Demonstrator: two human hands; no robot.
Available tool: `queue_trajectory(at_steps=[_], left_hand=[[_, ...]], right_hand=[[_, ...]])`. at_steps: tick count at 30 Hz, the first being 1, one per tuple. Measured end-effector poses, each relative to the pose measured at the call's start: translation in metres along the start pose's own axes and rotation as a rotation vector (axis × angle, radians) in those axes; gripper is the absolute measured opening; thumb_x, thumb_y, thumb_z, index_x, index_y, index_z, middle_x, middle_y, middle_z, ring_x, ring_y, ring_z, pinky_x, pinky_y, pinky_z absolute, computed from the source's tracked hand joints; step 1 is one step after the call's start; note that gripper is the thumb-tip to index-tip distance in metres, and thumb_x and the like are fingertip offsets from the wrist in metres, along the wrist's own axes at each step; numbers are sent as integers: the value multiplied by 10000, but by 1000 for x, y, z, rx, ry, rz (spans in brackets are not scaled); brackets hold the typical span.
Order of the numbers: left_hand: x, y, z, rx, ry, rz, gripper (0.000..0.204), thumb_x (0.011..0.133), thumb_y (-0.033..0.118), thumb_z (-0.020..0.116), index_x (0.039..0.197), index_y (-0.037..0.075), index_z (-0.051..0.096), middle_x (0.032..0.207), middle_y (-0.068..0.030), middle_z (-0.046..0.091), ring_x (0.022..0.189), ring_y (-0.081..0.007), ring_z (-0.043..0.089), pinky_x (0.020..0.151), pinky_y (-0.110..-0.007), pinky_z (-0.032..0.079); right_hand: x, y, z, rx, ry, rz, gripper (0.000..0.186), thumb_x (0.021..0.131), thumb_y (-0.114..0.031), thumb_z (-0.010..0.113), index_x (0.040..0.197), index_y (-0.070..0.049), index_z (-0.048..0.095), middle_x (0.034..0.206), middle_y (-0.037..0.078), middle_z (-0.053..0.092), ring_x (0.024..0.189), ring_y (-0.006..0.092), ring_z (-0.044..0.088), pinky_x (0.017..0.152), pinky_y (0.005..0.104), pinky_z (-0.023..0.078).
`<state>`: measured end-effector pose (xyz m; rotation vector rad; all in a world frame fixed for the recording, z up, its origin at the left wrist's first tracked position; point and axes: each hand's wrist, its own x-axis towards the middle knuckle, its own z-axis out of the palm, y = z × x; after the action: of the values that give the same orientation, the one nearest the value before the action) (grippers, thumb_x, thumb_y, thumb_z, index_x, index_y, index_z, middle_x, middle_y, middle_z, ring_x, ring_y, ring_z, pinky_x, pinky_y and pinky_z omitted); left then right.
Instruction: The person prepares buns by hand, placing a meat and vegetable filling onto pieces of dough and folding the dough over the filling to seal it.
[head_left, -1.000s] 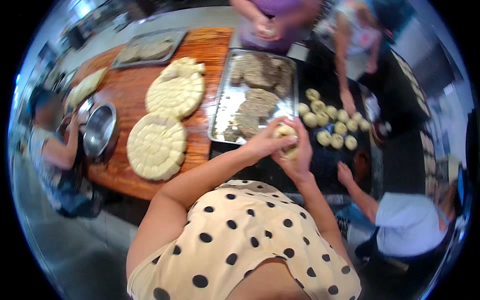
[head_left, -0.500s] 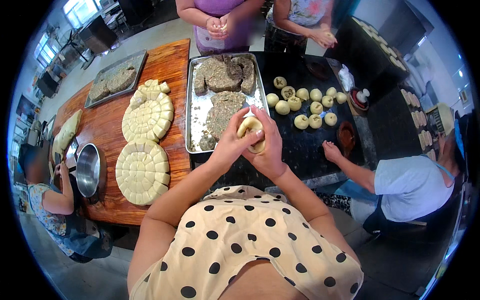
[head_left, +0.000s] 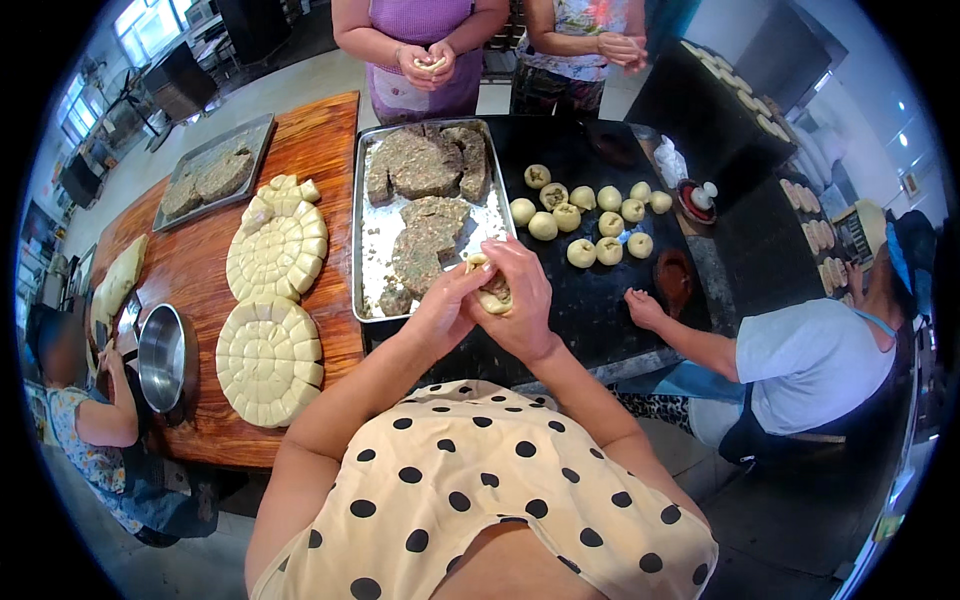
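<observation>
Cupped together at the near edge of the metal tray (head_left: 365,260), my left hand (head_left: 448,300) and my right hand (head_left: 522,295) hold a pale dough piece (head_left: 494,291) with brown filling showing inside. My left thumb lies along its rim, and my right fingers curl over its side. Just beyond them, slabs of speckled ground filling (head_left: 425,240) sit on the tray. On the black worktop (head_left: 590,305) to the right are several round filled buns (head_left: 585,253). To the left, two flat rounds of dough cut into many pieces (head_left: 268,360) lie on the wooden table (head_left: 330,130).
A steel bowl (head_left: 162,355), a dough lump (head_left: 112,285) and a second tray (head_left: 215,170) are on the left table. Co-workers stand opposite (head_left: 420,40) (head_left: 570,40), at left (head_left: 85,420) and at right (head_left: 810,370). A brown dish (head_left: 672,280) sits right.
My hands stay around the dough while their fingers shift. The co-worker at back right has drawn a reaching hand back from the buns. The whole view has shifted as my head moved.
</observation>
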<state>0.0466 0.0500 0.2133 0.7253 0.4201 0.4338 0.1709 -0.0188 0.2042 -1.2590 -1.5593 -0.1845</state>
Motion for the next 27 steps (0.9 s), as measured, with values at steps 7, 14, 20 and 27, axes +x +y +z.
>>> queue_trajectory(at_steps=[7, 14, 20, 27], left_hand=[[5, 24, 11, 536, -125, -36, 542, 996, 285, 581, 1431, 29, 381, 1243, -42, 556, 1142, -123, 545, 986, -287, 443], [2, 16, -3, 470, -227, 162, 684, 1019, 465, 464, 1519, 42, 263, 1462, -110, 392, 1355, -183, 388, 1106, -324, 329], [3, 15, 8, 1071, -126, 476, 681, 1059, 493, 200, 1502, -20, 261, 1535, -154, 304, 1403, -280, 341, 1159, -375, 246], [-6, 39, 23, 701, -191, 228, 855, 978, 676, 158, 1553, 44, 181, 1599, -171, 179, 1484, -309, 172, 1184, -381, 180]], right_hand=[[12, 4, -34, 58, -187, 38, 719, 689, -220, 833, 1311, -51, 515, 1266, 142, 608, 1181, 382, 583, 1032, 474, 452], [5, -12, -8, 60, 183, 180, 395, 809, -162, 750, 1152, -2, 637, 1125, 143, 680, 1114, 326, 640, 1020, 425, 466], [7, -4, 7, 117, 219, 168, 377, 949, -196, 604, 1263, 14, 606, 1204, 176, 665, 1151, 345, 625, 1041, 443, 443], [16, -12, 2, 127, 97, 105, 729, 860, -309, 738, 1433, -4, 406, 1352, 200, 560, 1254, 364, 542, 1093, 445, 390]])
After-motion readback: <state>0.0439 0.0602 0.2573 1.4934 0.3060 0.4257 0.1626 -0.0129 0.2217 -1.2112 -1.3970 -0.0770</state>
